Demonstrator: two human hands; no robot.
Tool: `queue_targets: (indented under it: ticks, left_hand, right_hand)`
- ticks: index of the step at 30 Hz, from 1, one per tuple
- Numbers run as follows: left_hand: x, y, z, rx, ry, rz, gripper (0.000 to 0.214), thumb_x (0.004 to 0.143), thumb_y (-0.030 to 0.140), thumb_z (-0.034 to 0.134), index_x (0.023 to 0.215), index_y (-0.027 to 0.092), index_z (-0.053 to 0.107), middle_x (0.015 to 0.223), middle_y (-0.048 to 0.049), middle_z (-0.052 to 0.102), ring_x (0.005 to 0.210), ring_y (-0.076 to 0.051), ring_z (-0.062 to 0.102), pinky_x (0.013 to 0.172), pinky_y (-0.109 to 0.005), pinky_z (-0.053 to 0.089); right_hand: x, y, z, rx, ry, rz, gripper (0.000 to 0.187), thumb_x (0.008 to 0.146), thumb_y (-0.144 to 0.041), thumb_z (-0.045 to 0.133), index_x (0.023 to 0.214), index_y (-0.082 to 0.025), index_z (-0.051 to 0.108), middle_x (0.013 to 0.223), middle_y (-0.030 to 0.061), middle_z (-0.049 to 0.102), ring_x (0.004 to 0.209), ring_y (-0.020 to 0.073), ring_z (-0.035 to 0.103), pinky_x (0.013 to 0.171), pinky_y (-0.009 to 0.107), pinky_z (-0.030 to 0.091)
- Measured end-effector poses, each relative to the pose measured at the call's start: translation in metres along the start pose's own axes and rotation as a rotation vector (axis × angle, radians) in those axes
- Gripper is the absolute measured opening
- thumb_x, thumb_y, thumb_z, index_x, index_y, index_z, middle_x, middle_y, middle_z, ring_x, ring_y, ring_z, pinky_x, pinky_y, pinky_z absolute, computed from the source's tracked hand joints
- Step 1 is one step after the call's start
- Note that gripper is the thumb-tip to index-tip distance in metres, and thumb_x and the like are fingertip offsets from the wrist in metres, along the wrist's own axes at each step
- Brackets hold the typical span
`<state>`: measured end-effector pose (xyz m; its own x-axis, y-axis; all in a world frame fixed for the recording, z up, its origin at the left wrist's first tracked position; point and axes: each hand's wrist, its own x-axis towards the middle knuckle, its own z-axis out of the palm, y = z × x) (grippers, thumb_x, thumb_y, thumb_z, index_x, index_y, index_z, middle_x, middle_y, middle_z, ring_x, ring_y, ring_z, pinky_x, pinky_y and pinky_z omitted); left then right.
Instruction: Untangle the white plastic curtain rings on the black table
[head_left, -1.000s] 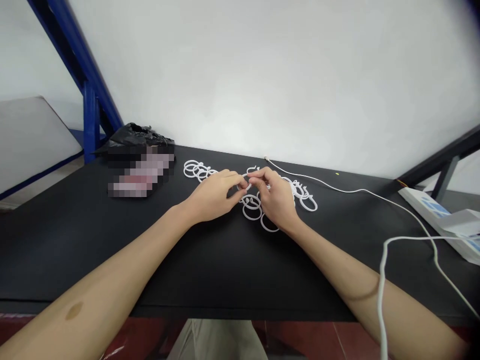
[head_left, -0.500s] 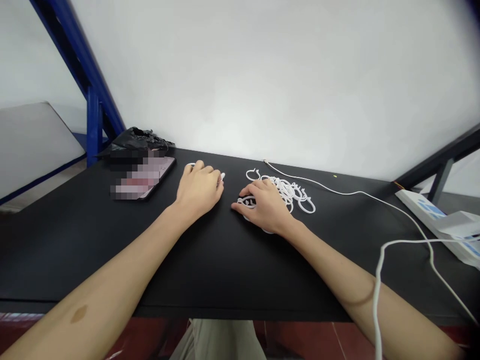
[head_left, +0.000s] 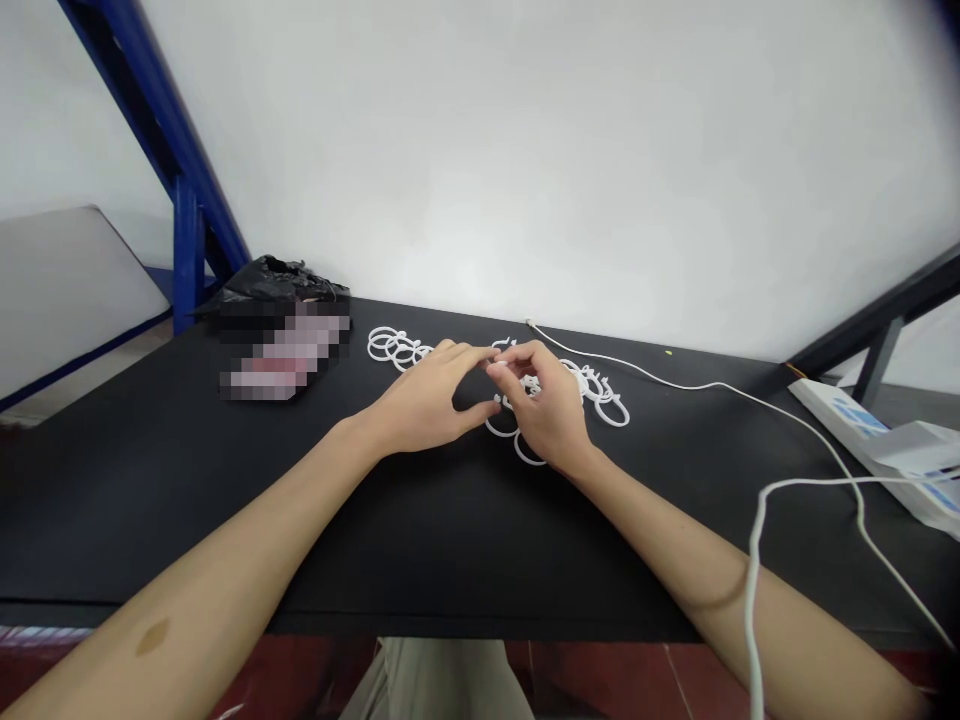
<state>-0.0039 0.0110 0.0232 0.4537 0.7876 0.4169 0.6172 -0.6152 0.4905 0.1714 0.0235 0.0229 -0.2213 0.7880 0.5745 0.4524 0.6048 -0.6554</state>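
Observation:
My left hand [head_left: 427, 398] and my right hand [head_left: 544, 400] meet over the middle of a black table [head_left: 225, 480]. Between their fingertips is a white plastic ring [head_left: 501, 372], pinched by my right thumb and forefinger; my left fingers reach to it. A loose heap of white open rings [head_left: 600, 395] lies just right of and under my right hand. A small group of closed white rings [head_left: 391, 345] lies to the left, behind my left hand.
A blurred flat object [head_left: 285, 352] and a crumpled black bag [head_left: 274, 275] sit at the back left. A white cable [head_left: 750, 395] runs along the back to the right. A white and blue box [head_left: 877, 435] is at the right edge. A blue frame [head_left: 184, 230] stands left.
Half a second ago my left hand lay over the left ring group and my right hand rested on the heap; both have come together again over a ring at the centre.

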Motion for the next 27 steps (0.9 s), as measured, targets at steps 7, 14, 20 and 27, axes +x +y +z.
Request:
queue_targets:
  ticks: [7,14,20,27]
  left_hand:
    - [0.003,0.0,0.001,-0.002,-0.043,-0.057,0.038,0.086,0.048,0.061,0.117,0.026,0.061,0.11,-0.003,0.067,0.099,-0.023,0.055,0.083,-0.037,0.047]
    - [0.003,0.003,-0.002,-0.031,-0.049,-0.051,0.02,0.083,0.039,0.066,0.097,0.026,0.063,0.088,0.001,0.068,0.087,-0.02,0.055,0.074,-0.033,0.046]
    - [0.003,-0.002,-0.001,0.046,0.044,-0.046,0.025,0.084,0.039,0.064,0.105,0.025,0.06,0.094,-0.001,0.067,0.092,-0.022,0.053,0.077,-0.034,0.047]
    - [0.004,-0.019,0.002,0.464,0.194,-0.215,0.038,0.087,0.016,0.05,0.124,0.017,0.053,0.122,-0.0128,0.057,0.11,-0.033,0.045,0.091,-0.047,0.041]
  right_hand:
    - [-0.001,0.001,0.002,0.021,-0.025,0.053,0.022,0.091,-0.042,0.059,0.081,-0.022,0.056,0.079,-0.0001,0.069,0.07,0.0132,0.062,0.066,0.027,0.048]
    - [-0.001,-0.004,0.0,-0.142,-0.013,0.015,0.027,0.091,-0.037,0.058,0.069,-0.023,0.049,0.064,-0.0023,0.06,0.06,0.0128,0.054,0.061,0.027,0.043]
    - [-0.001,0.0,0.002,-0.107,-0.044,0.065,0.023,0.093,-0.044,0.052,0.086,-0.023,0.057,0.078,0.0012,0.066,0.068,0.015,0.059,0.064,0.028,0.045]
    - [-0.002,0.01,-0.002,-0.646,-0.262,-0.137,0.039,0.081,-0.054,0.066,0.095,-0.018,0.064,0.095,0.0117,0.065,0.094,0.0292,0.054,0.086,0.044,0.042]
